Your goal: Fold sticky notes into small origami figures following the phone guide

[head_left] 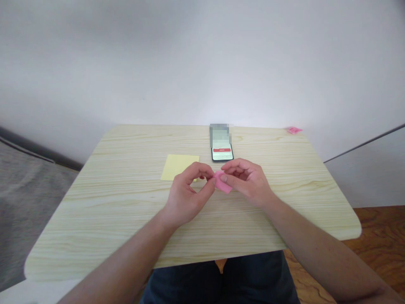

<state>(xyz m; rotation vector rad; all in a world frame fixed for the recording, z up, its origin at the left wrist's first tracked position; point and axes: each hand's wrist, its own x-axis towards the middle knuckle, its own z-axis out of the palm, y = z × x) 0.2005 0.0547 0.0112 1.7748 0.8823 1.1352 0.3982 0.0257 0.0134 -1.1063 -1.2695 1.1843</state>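
A small folded pink paper (222, 184) is held above the middle of a light wooden table (126, 219). My left hand (186, 195) pinches its left side with thumb and fingertips. My right hand (247, 180) grips its right side, the thumb pressed on top. Both hands are closed on the paper and meet at it. Just behind my left hand a yellow square sheet (177, 166) lies flat on the table.
A phone (221, 144) with a lit screen lies at the table's far edge, near the white wall. Another small pink paper piece (294, 130) sits at the far right corner. Wooden floor shows at the right, grey carpet at the left.
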